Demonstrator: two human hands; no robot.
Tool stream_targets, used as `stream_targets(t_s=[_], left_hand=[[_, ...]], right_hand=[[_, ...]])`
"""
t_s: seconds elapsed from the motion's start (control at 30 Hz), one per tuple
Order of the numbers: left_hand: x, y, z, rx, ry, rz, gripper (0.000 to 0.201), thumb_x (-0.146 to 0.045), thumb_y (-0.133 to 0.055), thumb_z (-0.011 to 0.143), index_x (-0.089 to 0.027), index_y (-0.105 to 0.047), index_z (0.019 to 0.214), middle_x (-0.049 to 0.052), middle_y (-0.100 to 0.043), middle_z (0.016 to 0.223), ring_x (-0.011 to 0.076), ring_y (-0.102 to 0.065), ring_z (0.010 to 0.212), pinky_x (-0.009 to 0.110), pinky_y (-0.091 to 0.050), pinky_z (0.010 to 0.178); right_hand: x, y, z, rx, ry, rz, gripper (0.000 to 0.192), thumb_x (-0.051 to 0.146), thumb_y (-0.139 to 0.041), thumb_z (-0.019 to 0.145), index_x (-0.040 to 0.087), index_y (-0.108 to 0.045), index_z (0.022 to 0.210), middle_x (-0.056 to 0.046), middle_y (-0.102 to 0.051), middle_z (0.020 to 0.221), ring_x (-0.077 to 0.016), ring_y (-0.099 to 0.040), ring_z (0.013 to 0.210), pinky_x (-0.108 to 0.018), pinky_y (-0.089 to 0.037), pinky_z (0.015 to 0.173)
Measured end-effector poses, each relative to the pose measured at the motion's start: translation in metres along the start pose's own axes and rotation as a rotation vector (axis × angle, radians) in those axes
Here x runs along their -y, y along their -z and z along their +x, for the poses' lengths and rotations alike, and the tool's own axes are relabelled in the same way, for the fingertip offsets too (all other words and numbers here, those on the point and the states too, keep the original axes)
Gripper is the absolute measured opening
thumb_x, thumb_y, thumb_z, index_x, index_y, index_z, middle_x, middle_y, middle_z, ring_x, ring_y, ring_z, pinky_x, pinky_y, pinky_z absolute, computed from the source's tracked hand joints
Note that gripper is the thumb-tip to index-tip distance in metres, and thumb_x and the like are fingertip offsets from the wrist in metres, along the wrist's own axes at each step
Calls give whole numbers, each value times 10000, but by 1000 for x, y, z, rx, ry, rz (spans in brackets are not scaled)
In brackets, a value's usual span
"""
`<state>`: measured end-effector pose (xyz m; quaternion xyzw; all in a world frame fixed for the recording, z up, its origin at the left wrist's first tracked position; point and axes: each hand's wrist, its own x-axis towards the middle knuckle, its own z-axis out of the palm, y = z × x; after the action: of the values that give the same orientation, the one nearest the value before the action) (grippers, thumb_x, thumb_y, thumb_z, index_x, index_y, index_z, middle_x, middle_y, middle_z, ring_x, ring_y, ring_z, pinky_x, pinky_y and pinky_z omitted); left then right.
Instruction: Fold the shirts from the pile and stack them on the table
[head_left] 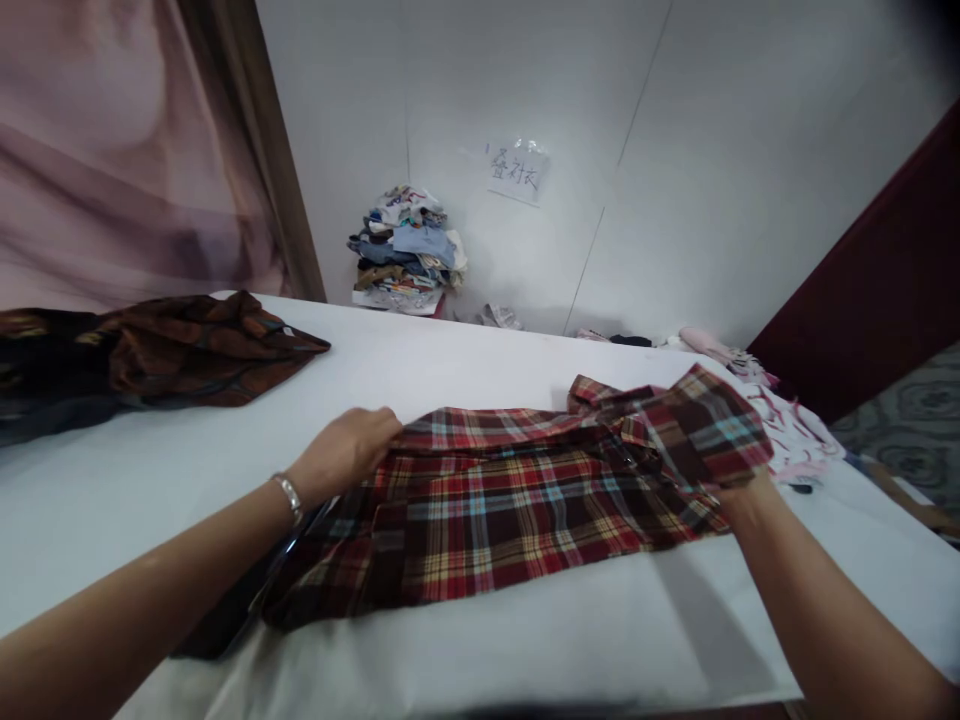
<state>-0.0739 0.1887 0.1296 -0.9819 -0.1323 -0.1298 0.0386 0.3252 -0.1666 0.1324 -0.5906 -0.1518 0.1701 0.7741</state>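
A red, brown and cream plaid shirt (517, 500) lies spread across the white table (465, 365) in front of me. My left hand (351, 450), with a metal bracelet on the wrist, grips the shirt's left edge. My right hand (742, 492) is mostly hidden under the shirt's right end, which it lifts and folds over. A dark flat object (247, 590) pokes out from under the shirt's lower left corner.
A dark brown patterned garment (172, 350) lies on the table at the far left. A pile of folded clothes (409, 250) stands against the back wall under a paper sign (515, 170). Pink and white clothing (787, 420) lies at the table's right edge.
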Motion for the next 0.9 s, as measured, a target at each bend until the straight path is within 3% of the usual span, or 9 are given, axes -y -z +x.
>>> stream_targets(t_s=[0.1,0.23,0.3,0.4,0.5,0.6,0.67,0.77,0.9], left_hand=[[-30,-19,-26,117,-44,-72,281,-59,-389,851,-190,-633,897,66,-661,906,190,-624,818,323,-466,777],[-44,-33,-39,237,80,-106,278,-89,-394,860,-185,-649,919,70,-682,911,197,-650,794,346,-479,779],[-44,-31,-40,278,156,-200,257,-167,-421,872,-200,-662,954,65,-705,937,200,-664,807,335,-482,760],[-40,-19,-34,315,264,-368,291,-401,-460,882,-231,-681,966,40,-732,935,205,-674,830,315,-486,735],[-29,-9,-20,231,361,-349,413,-516,-404,875,-228,-691,946,51,-740,951,229,-675,856,333,-492,768],[-9,-16,-1,114,403,-217,467,-493,-363,865,-196,-699,995,97,-729,1073,269,-671,971,361,-489,865],[5,-27,12,113,427,-127,512,-488,-366,851,-171,-694,1084,129,-698,1201,298,-640,1103,381,-469,941],[20,-45,28,241,488,-50,604,-519,-340,863,-150,-639,1236,164,-639,1326,330,-584,1223,431,-441,986],[21,-52,41,403,516,-23,599,-558,-291,887,-173,-682,1128,177,-700,1205,356,-638,1117,463,-457,902]], right_hand=[[-19,17,-38,-85,-80,-106,259,545,-655,669,313,-675,784,-31,-753,792,-302,-733,766,-480,-624,729],[-37,32,-67,-138,-97,-346,315,569,-554,658,333,-691,815,-56,-758,1002,-331,-685,1073,-471,-575,900],[-42,43,-73,-51,-14,-506,334,526,-531,677,341,-715,886,-53,-740,1103,-315,-646,1159,-443,-536,979],[-39,61,-70,178,157,-779,422,413,-605,670,322,-723,1065,-59,-704,1217,-307,-605,1224,-423,-456,1086],[-23,63,-49,280,190,-1048,433,304,-627,684,246,-737,1098,-106,-707,1211,-317,-623,1188,-422,-443,1085],[-3,38,-11,183,155,-1270,384,213,-566,765,193,-737,1108,-118,-732,1143,-282,-664,1103,-395,-478,1017],[6,10,16,141,139,-1353,384,218,-503,836,174,-718,1151,-108,-743,1106,-245,-687,1040,-359,-512,947],[3,-37,53,206,100,-1387,408,297,-425,920,175,-695,1201,-88,-738,1131,-214,-696,1001,-315,-529,878],[-26,-93,87,246,78,-1464,552,497,-456,919,117,-633,1278,-141,-624,1345,-267,-583,1235,-327,-452,1007]])
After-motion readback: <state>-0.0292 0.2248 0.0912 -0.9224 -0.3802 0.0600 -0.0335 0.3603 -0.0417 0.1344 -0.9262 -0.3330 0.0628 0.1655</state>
